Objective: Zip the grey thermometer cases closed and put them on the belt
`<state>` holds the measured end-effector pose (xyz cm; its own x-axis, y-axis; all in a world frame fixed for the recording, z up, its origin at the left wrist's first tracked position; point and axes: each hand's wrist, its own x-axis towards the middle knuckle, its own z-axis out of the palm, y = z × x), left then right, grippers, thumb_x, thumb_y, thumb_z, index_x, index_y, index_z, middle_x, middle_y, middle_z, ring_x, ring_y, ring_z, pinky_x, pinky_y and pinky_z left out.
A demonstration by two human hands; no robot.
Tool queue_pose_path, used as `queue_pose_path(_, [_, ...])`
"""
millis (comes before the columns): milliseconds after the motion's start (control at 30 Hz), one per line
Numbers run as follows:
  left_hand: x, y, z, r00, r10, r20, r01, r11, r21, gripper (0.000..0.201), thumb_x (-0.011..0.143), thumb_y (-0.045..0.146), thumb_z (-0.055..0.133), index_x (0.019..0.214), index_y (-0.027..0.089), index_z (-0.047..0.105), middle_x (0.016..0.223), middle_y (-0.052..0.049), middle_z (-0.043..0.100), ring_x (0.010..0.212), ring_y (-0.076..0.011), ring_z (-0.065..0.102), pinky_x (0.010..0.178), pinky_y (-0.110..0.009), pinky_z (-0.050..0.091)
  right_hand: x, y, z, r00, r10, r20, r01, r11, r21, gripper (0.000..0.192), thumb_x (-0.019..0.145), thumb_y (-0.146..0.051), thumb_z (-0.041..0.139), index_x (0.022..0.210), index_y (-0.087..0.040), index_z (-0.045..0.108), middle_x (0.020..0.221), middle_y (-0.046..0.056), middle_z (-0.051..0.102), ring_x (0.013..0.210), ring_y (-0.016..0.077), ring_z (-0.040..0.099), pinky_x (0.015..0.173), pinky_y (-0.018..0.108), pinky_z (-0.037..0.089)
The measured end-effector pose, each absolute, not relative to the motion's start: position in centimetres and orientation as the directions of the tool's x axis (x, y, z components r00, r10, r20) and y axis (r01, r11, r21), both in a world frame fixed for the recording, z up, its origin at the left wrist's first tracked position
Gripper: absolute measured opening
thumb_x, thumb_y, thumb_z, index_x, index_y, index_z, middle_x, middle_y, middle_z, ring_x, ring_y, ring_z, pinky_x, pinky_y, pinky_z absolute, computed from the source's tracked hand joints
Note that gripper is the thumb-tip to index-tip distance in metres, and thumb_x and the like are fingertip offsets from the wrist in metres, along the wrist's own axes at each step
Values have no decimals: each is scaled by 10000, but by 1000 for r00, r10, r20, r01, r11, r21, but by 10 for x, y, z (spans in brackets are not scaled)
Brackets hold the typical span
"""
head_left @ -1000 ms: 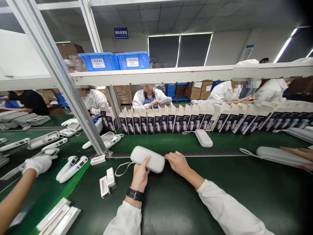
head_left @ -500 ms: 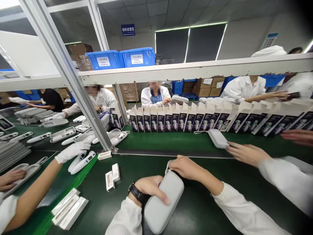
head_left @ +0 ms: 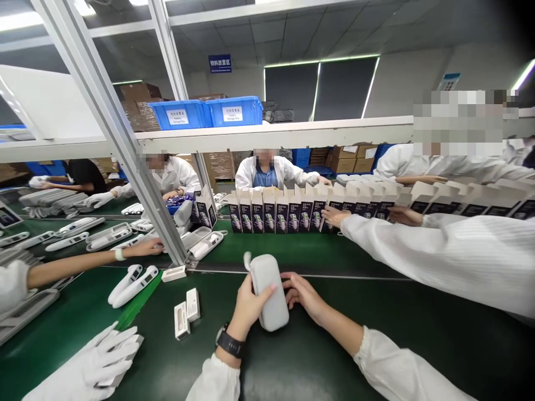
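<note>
I hold a grey oblong zip case (head_left: 271, 281) upright over the green belt (head_left: 334, 345). My left hand (head_left: 247, 307), with a black watch on the wrist, wraps its left side, thumb across the front. My right hand (head_left: 304, 295) touches the case's right edge with curled fingers. A row of open dark product boxes (head_left: 284, 211) stands behind the case on the far belt.
A co-worker's white sleeve (head_left: 438, 253) reaches across from the right to the boxes. A gloved hand (head_left: 94, 365) lies at lower left. Two small white boxes (head_left: 186, 313) and white thermometers (head_left: 132, 278) lie left of me. A slanted metal post (head_left: 125, 145) stands at left.
I lifted the case from lying low near me to upright in front. The co-worker's arm from the right stretched further left to the boxes. A gloved hand came in at lower left.
</note>
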<state>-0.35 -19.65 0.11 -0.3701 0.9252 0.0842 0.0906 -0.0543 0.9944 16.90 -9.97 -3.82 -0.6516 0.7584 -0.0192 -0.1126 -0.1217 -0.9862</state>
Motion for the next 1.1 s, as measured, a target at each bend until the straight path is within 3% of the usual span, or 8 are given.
queue_pose_path(100, [1, -195, -2, -530, 819, 221, 313, -53, 948, 521, 741, 474, 775, 1149, 186, 626, 1037, -97, 720, 935, -278, 669, 821, -369, 505, 165, -114, -45, -737, 665, 118, -124, 39, -991, 541, 919, -599, 554, 1311, -227, 528, 1087, 99, 672, 943, 225, 667, 804, 361, 537])
queue_pose_path(233, [4, -194, -7, -486, 846, 221, 266, -98, 959, 505, 768, 477, 752, 1168, 198, 624, 1031, -94, 723, 928, -277, 681, 808, -363, 516, 157, -119, -44, -720, 644, 258, -140, 229, -963, 597, 933, -523, 586, 1438, -257, 411, 1353, 122, 579, 1230, 261, 568, 1022, 417, 470])
queue_pose_path(367, [-1, -188, -13, -520, 843, 139, 57, -128, 990, 656, 781, 479, 740, 1328, 190, 521, 1272, -167, 637, 1092, -289, 643, 841, -378, 535, 142, -79, -36, -522, 810, 267, 21, 325, -945, 525, 925, -590, 517, 1280, -205, 552, 1212, 120, 667, 1087, 265, 637, 925, 383, 517])
queue_pose_path(500, [-7, -184, -15, -502, 863, 57, 30, -49, 998, 519, 786, 497, 722, 1171, 164, 620, 1287, -189, 615, 1059, -276, 648, 864, -393, 531, 132, -9, -28, -385, 905, 181, 236, 286, -929, 522, 901, -609, 440, 1097, -172, 647, 994, 101, 728, 889, 259, 674, 765, 347, 532])
queue_pose_path(733, [2, -185, -14, -432, 897, 95, 77, -68, 995, 343, 822, 478, 686, 976, 172, 664, 1058, -124, 687, 845, -218, 667, 746, -334, 530, 134, 27, -17, -160, 939, 306, 495, 344, -798, 386, 832, -385, 588, 1117, -137, 668, 1243, 204, 608, 1233, 384, 462, 1013, 492, 340])
queue_pose_path(900, [11, -189, -8, -522, 826, 215, 82, -202, 976, 266, 896, 451, 616, 909, 185, 625, 834, -59, 661, 747, -187, 638, 691, -298, 508, 62, -11, -6, -544, 726, 421, 540, 687, -486, 302, 921, -333, 518, 1132, -162, 650, 1091, 131, 668, 1026, 256, 584, 906, 353, 411])
queue_pose_path(1000, [8, -192, -6, -569, 792, 220, 56, -230, 972, 266, 906, 459, 603, 865, 196, 604, 770, -44, 633, 701, -187, 624, 653, -296, 497, -5, -38, -8, -703, 632, 325, 452, 750, -483, 214, 912, -369, 585, 1039, -231, 687, 794, 5, 698, 714, 155, 625, 689, 240, 434])
queue_pose_path(1100, [-1, -191, -6, -629, 760, 163, -23, -228, 973, 282, 898, 478, 608, 825, 207, 586, 703, -24, 588, 649, -180, 594, 619, -293, 482, -59, -58, -13, -769, 576, 277, 422, 783, -456, 239, 897, -410, 629, 1090, -278, 679, 783, -15, 713, 694, 152, 646, 633, 224, 417])
